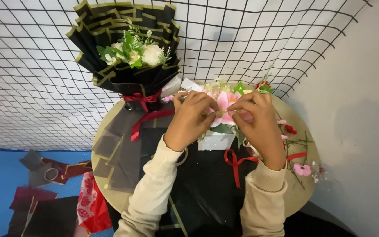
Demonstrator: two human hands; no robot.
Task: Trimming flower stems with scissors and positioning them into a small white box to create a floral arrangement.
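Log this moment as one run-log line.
left hand: pinching pink flower | right hand: pinching same flower | below: white box | nearby: black-wrapped bouquet, red ribbon | surface: round table

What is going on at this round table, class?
A person in cream sleeves works over a round tan table. Both hands, the left hand and the right hand, meet at a pink artificial flower standing in a small white dotted box, pinching something small between the fingertips. A finished bouquet wrapped in black paper with gold edges leans against the wire grid behind. A red ribbon bow, loose flower stems and dark wrapping sheets lie around.
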